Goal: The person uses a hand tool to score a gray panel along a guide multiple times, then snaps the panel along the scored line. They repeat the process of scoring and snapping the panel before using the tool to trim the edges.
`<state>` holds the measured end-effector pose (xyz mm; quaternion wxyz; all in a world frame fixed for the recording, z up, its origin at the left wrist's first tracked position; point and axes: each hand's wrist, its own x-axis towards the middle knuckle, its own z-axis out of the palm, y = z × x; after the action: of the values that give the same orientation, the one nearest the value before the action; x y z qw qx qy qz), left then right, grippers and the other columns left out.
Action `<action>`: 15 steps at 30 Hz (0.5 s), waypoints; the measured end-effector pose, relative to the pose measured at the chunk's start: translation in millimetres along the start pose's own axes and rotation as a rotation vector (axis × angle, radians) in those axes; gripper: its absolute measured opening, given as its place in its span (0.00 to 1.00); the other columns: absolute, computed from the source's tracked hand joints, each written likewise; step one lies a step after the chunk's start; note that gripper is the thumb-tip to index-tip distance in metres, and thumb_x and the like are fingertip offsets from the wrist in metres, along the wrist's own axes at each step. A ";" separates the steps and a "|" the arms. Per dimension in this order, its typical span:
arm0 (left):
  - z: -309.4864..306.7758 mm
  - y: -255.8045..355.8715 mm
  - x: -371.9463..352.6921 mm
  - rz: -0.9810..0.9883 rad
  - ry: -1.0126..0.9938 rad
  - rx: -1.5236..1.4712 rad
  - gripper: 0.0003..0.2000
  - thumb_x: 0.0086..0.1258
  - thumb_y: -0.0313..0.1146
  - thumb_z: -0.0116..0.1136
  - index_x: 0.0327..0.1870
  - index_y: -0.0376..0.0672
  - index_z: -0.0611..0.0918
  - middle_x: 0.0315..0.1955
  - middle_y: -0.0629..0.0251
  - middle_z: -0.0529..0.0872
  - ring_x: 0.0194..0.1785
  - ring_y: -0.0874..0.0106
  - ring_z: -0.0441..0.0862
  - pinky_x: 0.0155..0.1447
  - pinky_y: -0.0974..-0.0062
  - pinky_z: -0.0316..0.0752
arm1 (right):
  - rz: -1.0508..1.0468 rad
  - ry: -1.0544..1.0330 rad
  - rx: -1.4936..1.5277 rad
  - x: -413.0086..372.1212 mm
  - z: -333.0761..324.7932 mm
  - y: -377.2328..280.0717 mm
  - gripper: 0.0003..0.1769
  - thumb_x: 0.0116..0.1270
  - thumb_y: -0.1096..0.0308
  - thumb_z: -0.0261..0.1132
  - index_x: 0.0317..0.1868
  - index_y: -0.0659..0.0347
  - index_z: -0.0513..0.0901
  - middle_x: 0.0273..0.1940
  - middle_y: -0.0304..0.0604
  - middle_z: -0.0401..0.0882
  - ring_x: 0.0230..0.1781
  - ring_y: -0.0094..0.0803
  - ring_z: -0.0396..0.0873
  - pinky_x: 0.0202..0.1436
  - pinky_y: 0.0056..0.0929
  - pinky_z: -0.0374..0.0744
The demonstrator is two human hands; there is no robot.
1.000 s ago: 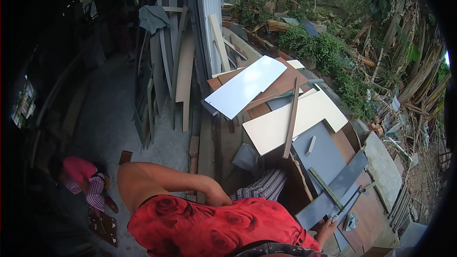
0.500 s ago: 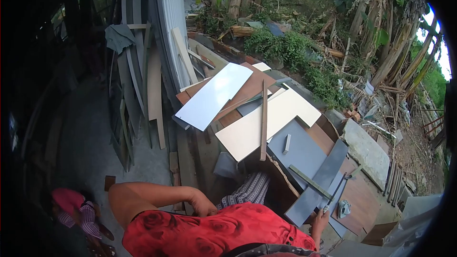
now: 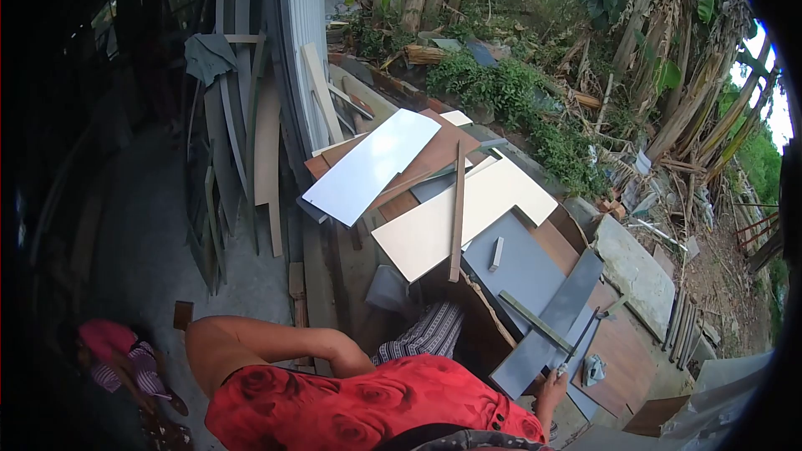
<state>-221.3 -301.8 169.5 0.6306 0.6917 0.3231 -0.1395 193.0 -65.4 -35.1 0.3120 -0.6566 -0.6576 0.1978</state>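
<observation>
My right hand [image 3: 550,391] is closed round the pale end of a long thin dark tool [image 3: 583,339], whose exact kind I cannot make out. The tool points up and away, beside a narrow grey board [image 3: 555,317] on the board pile. A greenish strip [image 3: 535,321] lies across that board, near the tool. Next to my right hand, a small grey object [image 3: 594,369] rests on a brown panel [image 3: 622,367]. My left arm is bent, with my left hand [image 3: 354,365] against my waist by the red shirt; its fingers are hidden.
A white panel [image 3: 376,167], a cream board [image 3: 464,221] and a brown stick [image 3: 458,213] lie on the pile ahead. Long strips [image 3: 267,150] lean by the doorway. A person in pink [image 3: 109,341] is low at left. A concrete slab [image 3: 635,271] lies at right.
The view has shifted slightly, so the pile appears a little lower left. My right hand still holds the thin tool; my left fingers are now out of sight. The person at left has shifted posture.
</observation>
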 end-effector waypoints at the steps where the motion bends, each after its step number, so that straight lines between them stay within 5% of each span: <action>1: 1.4 -3.6 4.1 0.083 0.011 -0.041 0.29 0.63 0.40 0.61 0.62 0.35 0.70 0.61 0.52 0.74 0.62 0.61 0.72 0.63 0.67 0.66 | 0.003 -0.002 -0.009 -0.6 0.1 1.8 0.14 0.68 0.63 0.55 0.38 0.69 0.70 0.30 0.60 0.77 0.29 0.52 0.76 0.34 0.42 0.72; 11: -5.9 -8.1 8.5 0.069 0.004 -0.151 0.27 0.64 0.39 0.62 0.60 0.32 0.72 0.58 0.58 0.78 0.59 0.69 0.73 0.63 0.70 0.66 | -0.066 0.020 0.014 -2.6 -1.0 -3.7 0.13 0.68 0.64 0.54 0.37 0.69 0.70 0.25 0.55 0.75 0.24 0.47 0.74 0.29 0.40 0.71; 13: 0.4 -19.5 11.2 -0.051 0.040 -0.229 0.28 0.61 0.42 0.63 0.59 0.35 0.72 0.56 0.52 0.78 0.57 0.65 0.75 0.58 0.67 0.69 | -0.038 0.004 0.040 -4.1 -5.1 -13.9 0.13 0.68 0.63 0.54 0.37 0.68 0.70 0.25 0.55 0.75 0.24 0.46 0.74 0.29 0.40 0.70; 15: 2.4 -25.7 13.2 -0.102 -0.032 -0.276 0.27 0.59 0.40 0.64 0.59 0.39 0.73 0.54 0.57 0.80 0.54 0.66 0.77 0.53 0.65 0.73 | -0.003 -0.019 0.059 -6.0 -5.3 -18.7 0.13 0.68 0.63 0.54 0.37 0.68 0.70 0.25 0.55 0.75 0.23 0.46 0.73 0.28 0.40 0.70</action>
<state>-226.9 -300.6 141.1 0.7171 0.5787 0.3637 -0.1365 182.4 -73.2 -19.6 0.3253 -0.6443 -0.6552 0.2230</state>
